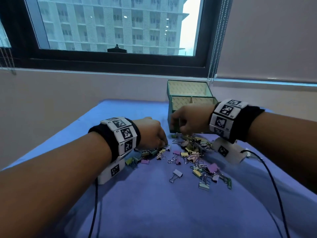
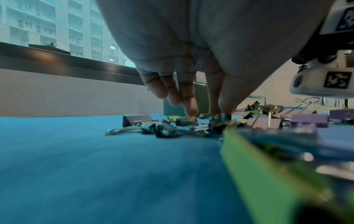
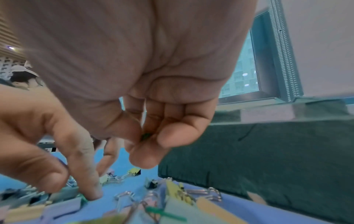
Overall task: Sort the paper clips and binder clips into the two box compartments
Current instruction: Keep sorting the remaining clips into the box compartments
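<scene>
Right grip (image 3: 153, 136) pinches a small green piece, probably a clip, just in front of the green box (image 1: 172, 115); left grip (image 2: 191, 94) reaches straight fingers down onto the scattered clips (image 1: 192, 152) on the blue table (image 1: 154, 203), grasping nothing that I can see. Best lift one clip clear of tangled neighbours, then drop it in its proper compartment.

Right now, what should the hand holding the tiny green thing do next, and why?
Probably lift the right hand up over the green box and drop its catch in a compartment. Its fingers already pinch a small green piece, likely a clip, and the open box stands just behind it. The left hand is picking at the clip pile.
</scene>
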A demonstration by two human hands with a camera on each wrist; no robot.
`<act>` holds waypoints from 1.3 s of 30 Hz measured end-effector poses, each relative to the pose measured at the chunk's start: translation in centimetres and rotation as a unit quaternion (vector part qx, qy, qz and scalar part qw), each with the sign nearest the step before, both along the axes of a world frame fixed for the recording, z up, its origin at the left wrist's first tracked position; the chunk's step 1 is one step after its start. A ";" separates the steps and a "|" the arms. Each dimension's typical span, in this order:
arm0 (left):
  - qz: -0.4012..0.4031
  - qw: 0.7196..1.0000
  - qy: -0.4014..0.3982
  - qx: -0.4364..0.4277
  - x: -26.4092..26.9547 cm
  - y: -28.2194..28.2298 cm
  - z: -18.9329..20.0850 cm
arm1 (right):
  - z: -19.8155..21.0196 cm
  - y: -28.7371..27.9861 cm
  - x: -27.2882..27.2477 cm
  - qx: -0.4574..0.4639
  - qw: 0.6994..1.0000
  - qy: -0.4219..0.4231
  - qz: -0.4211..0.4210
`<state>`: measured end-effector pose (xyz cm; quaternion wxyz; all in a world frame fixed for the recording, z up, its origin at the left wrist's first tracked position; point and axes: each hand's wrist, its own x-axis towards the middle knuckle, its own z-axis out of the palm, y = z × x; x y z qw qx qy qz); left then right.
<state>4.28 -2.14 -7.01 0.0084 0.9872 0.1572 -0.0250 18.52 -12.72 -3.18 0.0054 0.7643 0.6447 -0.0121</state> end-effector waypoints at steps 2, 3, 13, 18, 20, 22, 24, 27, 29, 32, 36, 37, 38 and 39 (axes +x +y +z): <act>-0.007 1.000 -0.016 -0.020 0.1 0.2 0.0 | 0.3 -0.9 0.4 -0.018 1.000 0.000 -0.016; -0.012 0.999 -0.021 -0.024 0.1 0.2 0.0 | 0.4 -1.1 0.6 -0.027 0.999 -0.002 -0.021; -0.019 0.999 -0.025 -0.034 0.0 0.0 -0.4 | -1.4 -2.4 0.5 -0.077 0.990 -0.114 -0.003; -0.030 0.998 -0.036 -0.031 0.1 0.1 -0.5 | -1.0 -2.6 0.1 -0.058 0.995 -0.078 0.036; -0.037 0.998 -0.028 -0.037 0.0 0.0 -0.5 | -1.3 -2.5 -0.2 -0.070 0.994 -0.078 0.032; -0.031 0.998 -0.028 -0.041 -0.1 -0.1 -0.5 | -1.4 -2.5 -0.4 -0.062 0.991 -0.112 0.026; -0.025 0.998 -0.043 -0.034 -0.2 -0.2 -0.3 | -1.5 -2.6 -0.5 -0.048 0.987 -0.148 0.032; -0.008 0.996 -0.090 -0.023 -0.3 -0.3 0.0 | -1.3 -2.7 -0.8 -0.055 0.991 -0.110 0.049; 0.010 0.994 -0.108 -0.014 -0.3 -0.3 0.3 | -1.5 -2.6 -1.0 -0.092 0.992 -0.066 0.057; 0.023 0.992 -0.125 -0.014 -0.3 -0.2 0.5 | -1.6 -2.2 -0.9 -0.101 0.993 -0.043 0.046; 0.036 0.990 -0.127 -0.050 -0.4 -0.1 0.5 | -2.1 -1.7 -0.5 -0.113 0.990 -0.057 0.059; 0.034 0.991 -0.120 -0.051 -0.3 -0.1 0.5 | -2.3 -1.6 -0.4 -0.124 0.988 -0.068 0.060; 0.032 0.992 -0.111 -0.045 -0.3 0.0 0.5 | -2.5 -1.6 -0.2 -0.134 0.987 -0.073 0.056; 0.030 0.994 -0.098 -0.037 -0.2 0.0 0.5 | -2.5 -1.6 -0.1 -0.142 0.987 -0.064 0.049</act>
